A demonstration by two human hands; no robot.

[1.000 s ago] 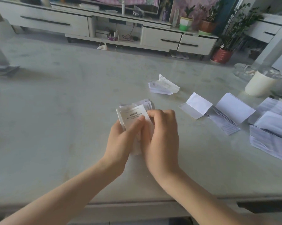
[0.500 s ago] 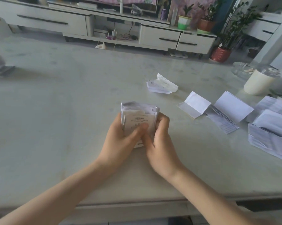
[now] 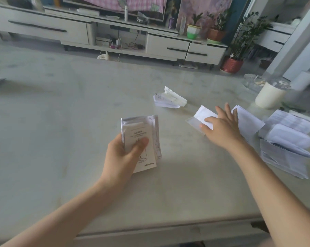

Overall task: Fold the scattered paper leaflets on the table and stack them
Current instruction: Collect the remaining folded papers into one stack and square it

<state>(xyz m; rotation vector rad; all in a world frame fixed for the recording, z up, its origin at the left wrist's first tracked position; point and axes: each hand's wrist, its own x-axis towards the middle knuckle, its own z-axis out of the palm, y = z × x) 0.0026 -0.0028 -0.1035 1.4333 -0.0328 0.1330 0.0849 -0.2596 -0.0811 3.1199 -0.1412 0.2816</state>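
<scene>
Currently held: folded stack being gripped in left hand, over table.
Right hand: being laid flat on half-open leaflet, seemingly ungripped.
Remaining: loose leaflets at right being left unfolded.

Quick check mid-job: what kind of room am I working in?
Most likely a home living room: a low TV cabinet with a screen above it, potted plants alongside, and a pale table in front.

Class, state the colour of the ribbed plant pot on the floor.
Terracotta red: ribbed plant pot, head view.
</scene>
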